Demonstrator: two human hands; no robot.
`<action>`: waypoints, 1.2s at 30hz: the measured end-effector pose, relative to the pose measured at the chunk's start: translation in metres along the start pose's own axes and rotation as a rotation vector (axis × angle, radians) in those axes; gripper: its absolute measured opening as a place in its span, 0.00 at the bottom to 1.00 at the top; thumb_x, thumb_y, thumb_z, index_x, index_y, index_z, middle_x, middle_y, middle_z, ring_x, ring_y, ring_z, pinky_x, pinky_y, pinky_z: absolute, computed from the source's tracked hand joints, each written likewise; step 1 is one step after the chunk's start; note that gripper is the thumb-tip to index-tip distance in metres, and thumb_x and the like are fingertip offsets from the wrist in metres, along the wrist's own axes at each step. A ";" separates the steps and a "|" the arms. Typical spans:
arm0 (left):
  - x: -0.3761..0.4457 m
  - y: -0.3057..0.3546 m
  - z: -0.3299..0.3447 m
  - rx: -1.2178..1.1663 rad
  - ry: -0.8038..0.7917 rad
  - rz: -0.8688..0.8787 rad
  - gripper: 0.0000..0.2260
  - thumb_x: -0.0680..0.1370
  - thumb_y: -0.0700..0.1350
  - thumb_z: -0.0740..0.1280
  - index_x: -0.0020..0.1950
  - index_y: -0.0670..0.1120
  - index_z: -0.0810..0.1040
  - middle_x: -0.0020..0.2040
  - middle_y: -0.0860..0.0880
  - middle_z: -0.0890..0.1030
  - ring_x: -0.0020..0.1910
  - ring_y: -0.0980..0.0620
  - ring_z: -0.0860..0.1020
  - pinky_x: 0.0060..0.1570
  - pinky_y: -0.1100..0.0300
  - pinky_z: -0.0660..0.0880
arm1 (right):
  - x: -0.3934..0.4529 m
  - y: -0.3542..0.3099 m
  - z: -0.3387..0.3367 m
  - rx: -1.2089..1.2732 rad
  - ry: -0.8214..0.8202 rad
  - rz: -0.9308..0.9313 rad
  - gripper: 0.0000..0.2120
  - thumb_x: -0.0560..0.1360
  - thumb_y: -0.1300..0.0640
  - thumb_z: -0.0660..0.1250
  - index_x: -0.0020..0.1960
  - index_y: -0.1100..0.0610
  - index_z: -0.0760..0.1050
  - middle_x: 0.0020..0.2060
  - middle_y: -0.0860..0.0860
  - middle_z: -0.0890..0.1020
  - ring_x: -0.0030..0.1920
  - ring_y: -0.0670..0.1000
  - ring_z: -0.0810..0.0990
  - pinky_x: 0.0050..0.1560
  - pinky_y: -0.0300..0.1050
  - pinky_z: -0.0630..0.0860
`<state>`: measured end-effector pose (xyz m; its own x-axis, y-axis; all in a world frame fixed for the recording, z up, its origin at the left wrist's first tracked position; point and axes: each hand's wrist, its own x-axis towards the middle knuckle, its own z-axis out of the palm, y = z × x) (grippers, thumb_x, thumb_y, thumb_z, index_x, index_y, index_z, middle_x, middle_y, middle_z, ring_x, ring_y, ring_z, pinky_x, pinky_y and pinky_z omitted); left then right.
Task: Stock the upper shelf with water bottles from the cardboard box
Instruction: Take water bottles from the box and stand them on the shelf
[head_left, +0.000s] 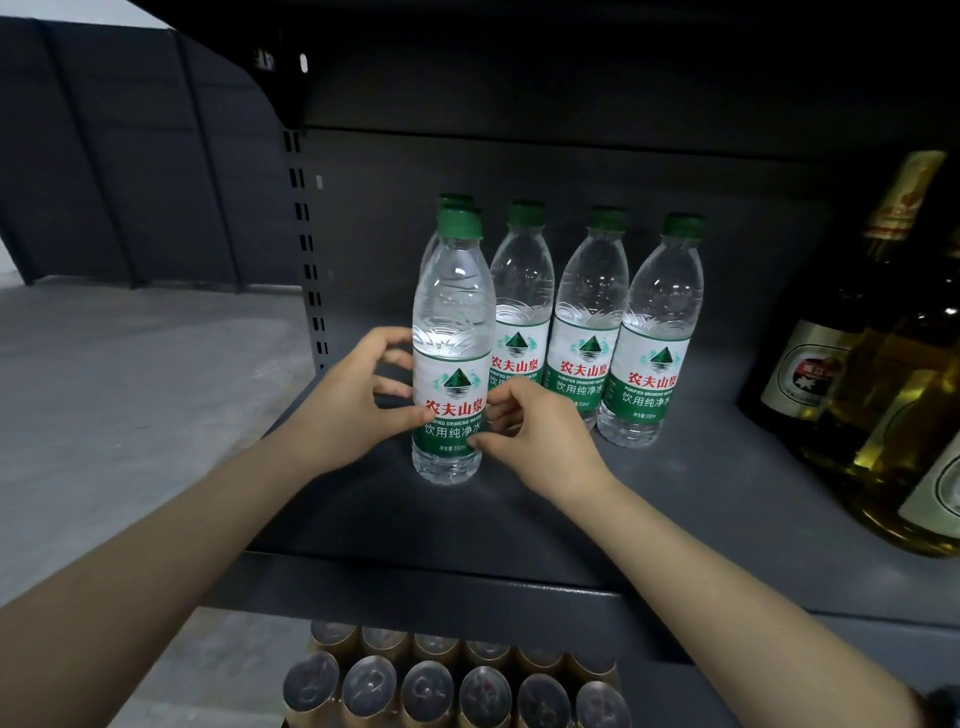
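- Head view, hidden parts: a fifth water bottle (451, 205) stands directly behind the front bottle (451, 343), so only its green cap and a sliver of shoulder show. The beer bottles (852, 332) at the right are cut off by the frame edge, and the cans (421, 686) on the level below run out of the bottom of the picture. The cardboard box is not in view.
- Head view, edges and room: the dark shelf (519, 519) has bare surface in front of the bottles as far as its front lip, and more bare surface between the row of three bottles (592, 322) and the beer bottles. The slotted upright (306, 249) marks the shelf's left end — the front bottle stands near it.
- Head view, hands and bottle: the front bottle stands upright on the shelf, ahead of the row. The left hand (358, 400) wraps its label from the left, fingers curled round it with the thumb on the front. The right hand (530, 426) meets the label's lower right edge with curled fingertips — whether it truly pinches or only touches, I cannot tell.
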<state>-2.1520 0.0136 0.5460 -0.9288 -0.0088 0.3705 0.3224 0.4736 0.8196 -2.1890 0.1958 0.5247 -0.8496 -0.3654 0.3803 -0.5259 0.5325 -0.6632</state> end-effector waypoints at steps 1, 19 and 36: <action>0.001 -0.001 0.000 0.001 0.000 -0.002 0.29 0.67 0.33 0.74 0.53 0.61 0.66 0.49 0.56 0.75 0.46 0.54 0.81 0.47 0.61 0.78 | 0.001 0.000 0.000 0.000 0.000 0.002 0.16 0.65 0.58 0.76 0.49 0.58 0.75 0.40 0.48 0.78 0.43 0.51 0.79 0.49 0.49 0.77; 0.009 -0.007 0.000 0.089 -0.007 -0.010 0.32 0.67 0.34 0.74 0.62 0.56 0.62 0.51 0.59 0.75 0.50 0.58 0.78 0.62 0.50 0.73 | 0.014 0.000 0.007 -0.024 0.024 0.012 0.15 0.66 0.58 0.75 0.48 0.58 0.73 0.40 0.48 0.77 0.42 0.50 0.78 0.49 0.47 0.76; -0.010 -0.011 0.002 0.228 0.038 -0.098 0.23 0.69 0.39 0.74 0.58 0.54 0.68 0.45 0.56 0.75 0.45 0.51 0.79 0.53 0.55 0.76 | -0.002 -0.001 -0.005 -0.027 -0.005 -0.020 0.16 0.68 0.57 0.74 0.52 0.57 0.74 0.39 0.47 0.76 0.41 0.49 0.76 0.50 0.48 0.77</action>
<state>-2.1465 0.0100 0.5323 -0.9448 -0.0956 0.3133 0.1773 0.6549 0.7346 -2.1870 0.2002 0.5278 -0.8387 -0.3798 0.3902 -0.5437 0.5452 -0.6380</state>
